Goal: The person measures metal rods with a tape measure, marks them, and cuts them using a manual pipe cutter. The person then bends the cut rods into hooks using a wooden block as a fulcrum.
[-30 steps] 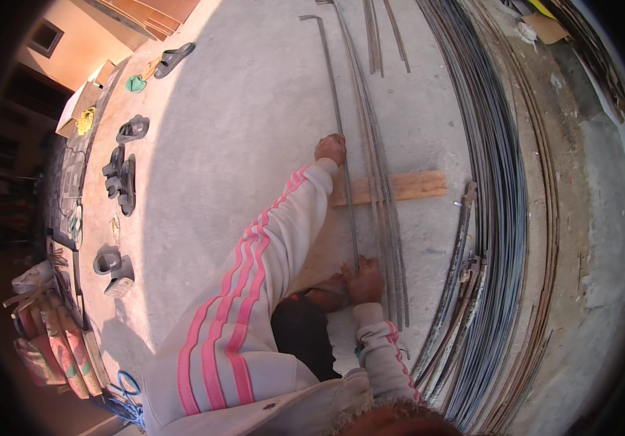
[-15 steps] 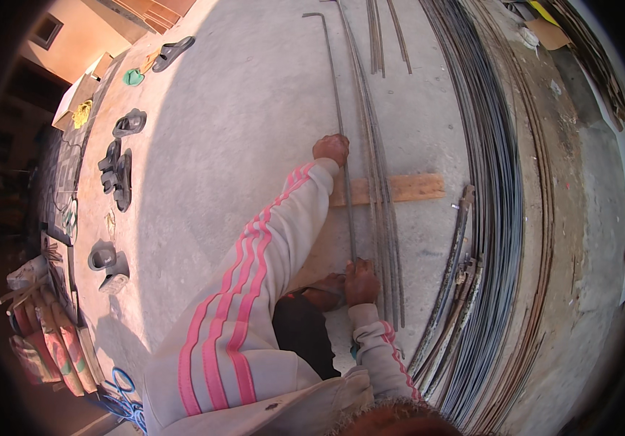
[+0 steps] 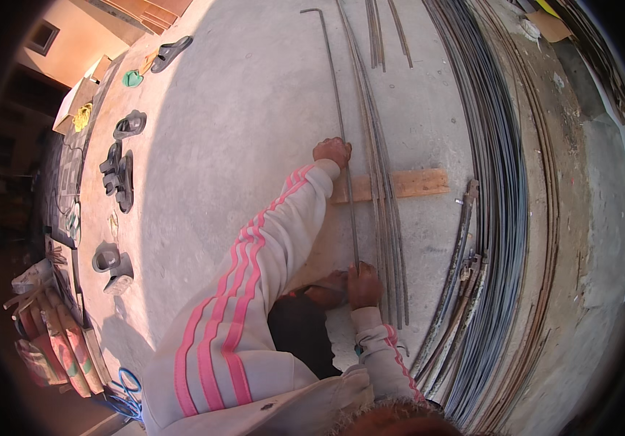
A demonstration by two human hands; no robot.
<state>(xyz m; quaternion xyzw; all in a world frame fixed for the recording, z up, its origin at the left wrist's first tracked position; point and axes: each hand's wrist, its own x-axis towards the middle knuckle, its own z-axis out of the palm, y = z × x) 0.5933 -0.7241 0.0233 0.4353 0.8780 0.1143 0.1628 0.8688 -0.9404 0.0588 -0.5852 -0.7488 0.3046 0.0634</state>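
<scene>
A thin steel rebar rod [image 3: 333, 80] lies lengthwise before me, its far end bent sideways to the left. My left hand [image 3: 333, 152] is closed around it at mid-length, next to a short wooden plank [image 3: 421, 183]. Nearer to me, my right hand [image 3: 365, 285] is also closed on the rod, close to its near end. Several straight rebar rods [image 3: 388, 218] run just to the right, crossing over the plank. My foot [image 3: 327, 292] shows beside the right hand, partly hidden by a dark trouser leg [image 3: 300, 330].
A long bundle of steel rods [image 3: 498, 182] curves along the right side, with short rusty clamped bars [image 3: 465, 280] beside it. More rods [image 3: 376, 36] lie at the far end. Black sandals [image 3: 125, 180] and a blue cord [image 3: 125, 389] are on the left.
Both hands keep their hold on the rod and have barely moved. The view has shifted slightly.
</scene>
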